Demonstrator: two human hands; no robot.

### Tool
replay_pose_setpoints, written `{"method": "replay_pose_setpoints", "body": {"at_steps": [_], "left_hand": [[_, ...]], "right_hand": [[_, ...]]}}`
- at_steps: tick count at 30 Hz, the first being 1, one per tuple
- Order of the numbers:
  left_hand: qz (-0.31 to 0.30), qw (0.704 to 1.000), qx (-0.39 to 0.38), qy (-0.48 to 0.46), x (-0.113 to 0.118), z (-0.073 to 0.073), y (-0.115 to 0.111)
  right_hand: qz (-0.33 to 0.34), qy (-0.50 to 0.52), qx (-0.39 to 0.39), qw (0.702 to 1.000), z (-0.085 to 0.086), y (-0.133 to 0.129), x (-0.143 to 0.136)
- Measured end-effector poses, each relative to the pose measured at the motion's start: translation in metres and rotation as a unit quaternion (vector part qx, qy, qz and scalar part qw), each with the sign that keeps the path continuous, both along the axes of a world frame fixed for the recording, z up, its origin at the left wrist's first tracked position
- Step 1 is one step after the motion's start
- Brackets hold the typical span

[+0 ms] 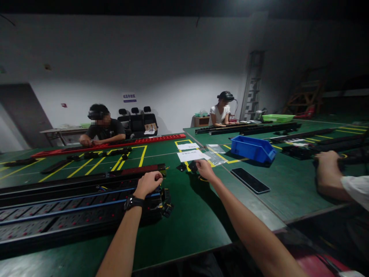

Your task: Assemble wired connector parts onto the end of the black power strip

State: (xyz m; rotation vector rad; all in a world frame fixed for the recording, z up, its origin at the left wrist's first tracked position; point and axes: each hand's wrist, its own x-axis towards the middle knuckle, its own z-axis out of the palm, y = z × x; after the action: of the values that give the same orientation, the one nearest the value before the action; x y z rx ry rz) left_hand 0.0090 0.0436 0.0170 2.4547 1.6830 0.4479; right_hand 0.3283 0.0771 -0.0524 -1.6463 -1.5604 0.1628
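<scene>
My left hand [148, 183], with a dark watch on the wrist, rests at the right end of a long black rail assembly [86, 206]. Its fingers are curled, and what they hold, if anything, is too small to make out. Farther right, my right hand [205, 170] has its fingers closed at a small black part [193, 167] on the green table [184, 227]. Another small black part [181, 167] lies just left of it. White paper sheets [191, 155] and clear plastic bags [215, 157] lie beyond my right hand.
A blue bin [253, 149] and a phone [250, 180] are right of my right hand. A person's hand [328, 165] is at the far right. Two people sit across the table, one by a red rail [115, 145]. A green tray [278, 117] stands farther back.
</scene>
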Motion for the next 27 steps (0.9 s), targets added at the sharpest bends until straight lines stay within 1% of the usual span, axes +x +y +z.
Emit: {"method": "replay_pose_setpoints", "body": {"at_steps": [1,4,10,12,14,17,23,27], "left_hand": [[0.000,1.000,0.000,0.001,0.000,0.000,0.000],[0.002,1.000,0.000,0.003,0.000,0.000,0.000],[0.009,1.000,-0.007,0.009,-0.001,0.000,0.001],[0.012,1.000,-0.008,0.009,-0.001,0.000,0.001],[0.011,1.000,-0.007,0.010,-0.001,-0.001,0.002],[0.009,1.000,-0.006,0.012,-0.001,-0.004,0.005],[-0.001,1.000,-0.002,0.017,-0.001,-0.009,0.008],[0.005,1.000,-0.010,0.009,-0.001,-0.007,0.008]], "right_hand": [[0.012,-0.007,0.010,1.000,0.000,-0.001,-0.004],[0.043,-0.037,0.006,0.998,0.000,-0.004,-0.019],[0.101,-0.045,0.026,0.994,-0.003,-0.011,-0.049],[0.129,-0.069,0.023,0.989,-0.002,-0.014,-0.058],[0.147,-0.114,0.011,0.982,0.001,-0.018,-0.066],[0.154,-0.160,0.011,0.975,0.004,-0.025,-0.079],[0.156,-0.142,-0.009,0.977,0.006,-0.040,-0.111],[0.178,-0.139,-0.037,0.974,0.009,-0.048,-0.122]]}}
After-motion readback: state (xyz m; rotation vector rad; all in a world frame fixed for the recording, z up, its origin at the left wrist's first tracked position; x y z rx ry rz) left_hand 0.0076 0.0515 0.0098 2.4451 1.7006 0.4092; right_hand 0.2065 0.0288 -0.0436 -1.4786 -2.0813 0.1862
